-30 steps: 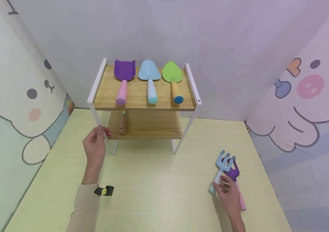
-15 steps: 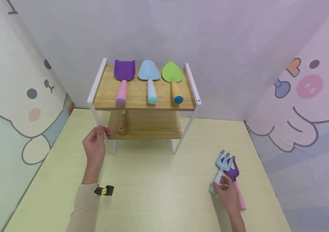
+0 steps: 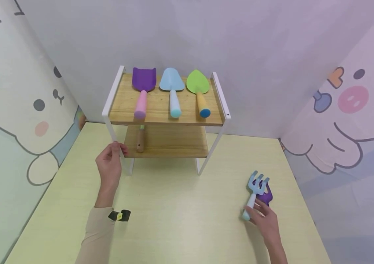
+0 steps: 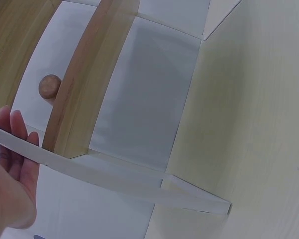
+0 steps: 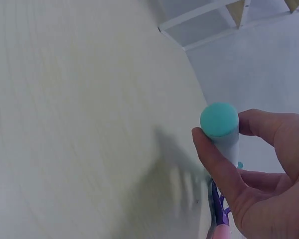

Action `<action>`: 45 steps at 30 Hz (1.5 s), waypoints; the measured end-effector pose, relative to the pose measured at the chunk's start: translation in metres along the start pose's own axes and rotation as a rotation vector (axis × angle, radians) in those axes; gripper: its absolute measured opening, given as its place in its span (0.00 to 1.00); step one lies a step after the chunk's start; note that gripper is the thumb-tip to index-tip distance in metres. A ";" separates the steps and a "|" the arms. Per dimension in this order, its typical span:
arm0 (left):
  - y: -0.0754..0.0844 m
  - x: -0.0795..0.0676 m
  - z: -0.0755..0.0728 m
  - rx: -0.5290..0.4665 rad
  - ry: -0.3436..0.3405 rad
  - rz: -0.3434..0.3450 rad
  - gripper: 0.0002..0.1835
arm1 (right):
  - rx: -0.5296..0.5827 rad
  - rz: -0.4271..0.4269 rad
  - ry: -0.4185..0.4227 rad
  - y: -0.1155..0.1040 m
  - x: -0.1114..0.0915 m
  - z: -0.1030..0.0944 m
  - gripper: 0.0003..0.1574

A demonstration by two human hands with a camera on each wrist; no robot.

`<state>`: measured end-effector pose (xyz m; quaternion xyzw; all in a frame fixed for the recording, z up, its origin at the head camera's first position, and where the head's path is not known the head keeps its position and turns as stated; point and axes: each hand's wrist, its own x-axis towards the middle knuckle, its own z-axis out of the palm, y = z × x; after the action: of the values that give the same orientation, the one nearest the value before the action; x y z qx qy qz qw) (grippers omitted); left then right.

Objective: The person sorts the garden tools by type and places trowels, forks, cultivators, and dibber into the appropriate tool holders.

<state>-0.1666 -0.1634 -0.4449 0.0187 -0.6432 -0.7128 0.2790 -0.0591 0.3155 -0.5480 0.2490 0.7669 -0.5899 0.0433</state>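
My right hand [image 3: 266,222] pinches the pale handle of a light blue garden hand fork [image 3: 256,189] between thumb and fingers. In the right wrist view the handle's turquoise end cap [image 5: 219,119] points toward the camera, and the tines are hidden. A purple hand fork [image 3: 265,198] with a pink handle lies on the table, partly covered by the blue fork and my hand. At the left, my left hand [image 3: 109,161] grips the white front leg [image 4: 89,172] of a two-tier wooden rack [image 3: 167,119], fingers behind it.
On the top shelf lie a purple shovel [image 3: 144,79], a light blue trowel [image 3: 171,80] and a green trowel [image 3: 197,81]. A brown-handled tool [image 3: 140,141] rests on the lower shelf. Printed cloth walls [image 3: 246,44] enclose the pale table [image 3: 173,212] at the back and sides.
My right hand has closed its hold on the blue fork's handle and raised it slightly, shifting it a little right. My left hand keeps its grip on the rack leg.
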 end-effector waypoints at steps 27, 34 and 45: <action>-0.003 0.001 -0.002 -0.020 -0.010 0.024 0.18 | -0.025 -0.223 -0.034 -0.026 -0.024 0.007 0.41; 0.001 0.000 -0.001 0.021 -0.006 0.012 0.20 | -0.054 -0.288 -0.038 -0.028 -0.030 0.010 0.41; 0.000 0.000 -0.001 0.018 -0.004 0.012 0.20 | -0.075 -0.372 -0.038 -0.035 -0.040 0.018 0.40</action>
<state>-0.1661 -0.1642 -0.4446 0.0159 -0.6504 -0.7052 0.2817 -0.0432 0.2789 -0.5079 0.0901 0.8202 -0.5633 -0.0427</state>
